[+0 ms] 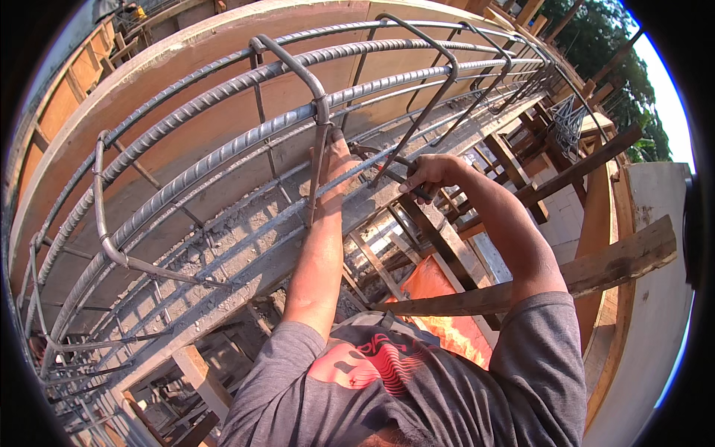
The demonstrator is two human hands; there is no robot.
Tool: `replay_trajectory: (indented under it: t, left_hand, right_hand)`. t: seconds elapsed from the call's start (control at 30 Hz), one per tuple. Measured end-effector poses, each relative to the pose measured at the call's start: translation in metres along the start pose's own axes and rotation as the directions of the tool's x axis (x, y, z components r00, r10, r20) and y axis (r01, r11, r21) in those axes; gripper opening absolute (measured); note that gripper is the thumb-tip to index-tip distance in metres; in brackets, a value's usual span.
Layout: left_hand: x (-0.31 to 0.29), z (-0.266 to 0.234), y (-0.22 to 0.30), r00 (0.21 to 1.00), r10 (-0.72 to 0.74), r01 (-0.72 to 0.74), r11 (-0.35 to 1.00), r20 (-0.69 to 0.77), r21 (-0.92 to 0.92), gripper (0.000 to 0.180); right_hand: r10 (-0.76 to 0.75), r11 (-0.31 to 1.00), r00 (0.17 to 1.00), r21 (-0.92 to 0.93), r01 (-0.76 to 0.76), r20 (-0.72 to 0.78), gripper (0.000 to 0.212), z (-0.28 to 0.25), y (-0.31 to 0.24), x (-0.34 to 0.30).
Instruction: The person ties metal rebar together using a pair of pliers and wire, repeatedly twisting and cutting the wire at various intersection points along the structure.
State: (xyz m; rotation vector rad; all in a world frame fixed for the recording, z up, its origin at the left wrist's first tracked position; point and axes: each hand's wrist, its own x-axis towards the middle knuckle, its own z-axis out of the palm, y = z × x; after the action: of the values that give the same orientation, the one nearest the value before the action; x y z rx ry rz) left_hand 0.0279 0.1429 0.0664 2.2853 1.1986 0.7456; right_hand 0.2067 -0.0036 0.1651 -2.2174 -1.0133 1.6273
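My left hand (337, 158) reaches into a cage of steel reinforcing bars, beside a stirrup (321, 138). The stirrup's leg crosses in front of it, so whether the fingers grip anything is hidden. My right hand (433, 176), outside the cage, is closed around the dark handles of a pair of pincers (403, 161). Their head points left, toward my left hand, among the lower bars. Thick ribbed bars (216, 171) curve across the view, with several stirrups bent around them.
A curved plywood form panel (223, 56) stands behind the cage. Below the bars runs a rough concrete ledge (261, 253) with rubble. Timber props and a slanting beam (581, 272) crowd my right side, near an orange sheet (439, 290). A wire bundle (567, 123) hangs at the far right.
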Motion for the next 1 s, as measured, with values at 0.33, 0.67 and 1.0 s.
replay_trajectory:
  t: [0.33,0.67,1.0]
  left_hand:
    - [0.001,-0.013,0.010,0.995,-0.035,0.028,0.997,0.093,0.068,0.077]
    - [0.006,0.006,-0.003,0.995,0.024,-0.020,0.999,-0.097,0.044,0.054]
    - [0.007,-0.005,0.000,1.000,-0.020,0.019,0.998,0.017,0.053,0.061]
  right_hand:
    - [-0.842,0.003,0.459,-0.853,-0.521,-0.284,0.062,0.086,0.029,-0.007]
    - [-0.903,0.152,0.265,-0.828,-0.540,-0.339,0.039,0.045,0.019,0.017]
    - [-0.560,0.513,0.566,-0.789,-0.337,-0.605,0.026,0.044,-0.002,0.012]
